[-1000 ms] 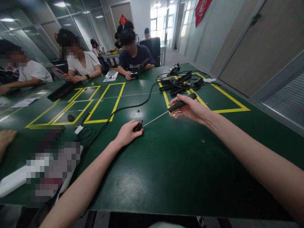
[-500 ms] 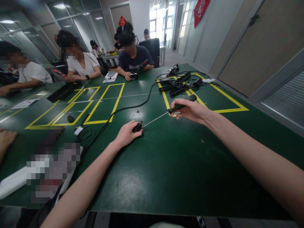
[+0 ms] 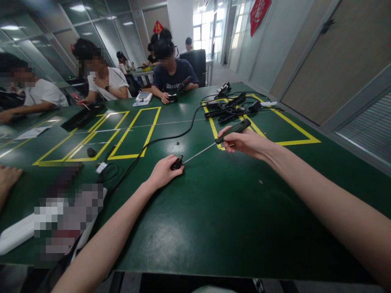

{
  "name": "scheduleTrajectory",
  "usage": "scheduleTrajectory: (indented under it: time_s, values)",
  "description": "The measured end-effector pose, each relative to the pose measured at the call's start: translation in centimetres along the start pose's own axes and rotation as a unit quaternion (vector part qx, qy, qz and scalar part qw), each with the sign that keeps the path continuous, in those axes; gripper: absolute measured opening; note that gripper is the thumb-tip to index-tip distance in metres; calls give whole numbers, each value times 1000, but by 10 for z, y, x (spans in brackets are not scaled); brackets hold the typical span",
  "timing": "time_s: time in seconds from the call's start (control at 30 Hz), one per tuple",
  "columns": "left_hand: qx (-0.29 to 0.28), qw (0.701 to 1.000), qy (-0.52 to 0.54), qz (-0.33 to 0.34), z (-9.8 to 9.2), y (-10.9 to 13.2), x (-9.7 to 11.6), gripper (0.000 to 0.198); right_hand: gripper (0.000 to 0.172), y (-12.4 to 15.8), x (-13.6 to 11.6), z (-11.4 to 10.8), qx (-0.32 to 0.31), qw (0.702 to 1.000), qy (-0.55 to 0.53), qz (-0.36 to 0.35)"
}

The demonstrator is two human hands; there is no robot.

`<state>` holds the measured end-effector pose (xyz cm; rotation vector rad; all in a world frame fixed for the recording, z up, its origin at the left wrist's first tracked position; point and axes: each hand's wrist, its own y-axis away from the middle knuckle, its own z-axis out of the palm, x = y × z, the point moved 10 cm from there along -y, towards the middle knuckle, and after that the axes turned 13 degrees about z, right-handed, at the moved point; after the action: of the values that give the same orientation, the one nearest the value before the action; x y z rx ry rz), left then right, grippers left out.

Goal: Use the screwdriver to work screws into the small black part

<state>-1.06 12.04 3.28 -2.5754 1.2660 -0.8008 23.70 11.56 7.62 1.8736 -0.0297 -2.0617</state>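
My left hand (image 3: 163,171) rests on the green table, its fingers closed round a small black part (image 3: 176,164) with a short peg sticking up. To the right, my right hand (image 3: 241,142) grips the dark handle of a screwdriver (image 3: 233,132). The long thin shaft slants down to the left, and its tip meets the black part at my left fingertips. How the tip sits against the part is too small to tell.
Black parts and cables (image 3: 232,106) lie piled within yellow tape at the back right. A black cable (image 3: 171,138) crosses behind my left hand. Small dark pieces (image 3: 91,152) and a white object (image 3: 18,230) lie left. People sit across the table.
My right fingers have shifted on the screwdriver handle, which is turned slightly and tilted a little higher. My left hand has not moved. A person across the table has raised one hand to the chest.
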Motion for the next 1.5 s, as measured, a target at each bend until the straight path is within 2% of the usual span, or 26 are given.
scheduleTrajectory:
  time_s: [0.1, 0.23, 0.47, 0.73, 0.97, 1.07, 1.17, 1.3, 1.37, 1.5]
  values:
    - [2, 1000, -1, -2, -1, 0, 0, 14, 28, -1, 1, 1, -5, 1000, -5, 5]
    - [-1, 1000, 0, -3, 0, 0, 1, 13, 41, -3, 3, 0, -1, 1000, -7, 11]
    - [1, 1000, 5, -4, 0, -1, 2, 15, 33, -1, 2, -2, 9, 1000, -1, 1]
    - [-3, 1000, 3, 2, 1, -1, 0, 17, 47, -2, 2, 2, 6, 1000, 7, -6]
    - [4, 1000, 2, 3, -1, -1, 2, 15, 27, -1, 2, 1, 2, 1000, 3, -5]
    - [2, 1000, 1, 3, -1, -1, 2, 16, 24, 0, -1, 0, 5, 1000, -9, -9]
    - [2, 1000, 0, 0, -1, 0, 1, 16, 28, -1, -2, 1, 3, 1000, -16, -6]
    - [3, 1000, -1, 1, 0, 0, 0, 16, 51, -2, -1, 1, 6, 1000, -18, 8]
    - [2, 1000, -1, 2, 0, 0, 0, 16, 47, -2, -1, -1, 13, 1000, -17, 10]
    - [1, 1000, 0, 4, 1, 0, 0, 17, 29, -2, 1, -5, 22, 1000, -12, 3]
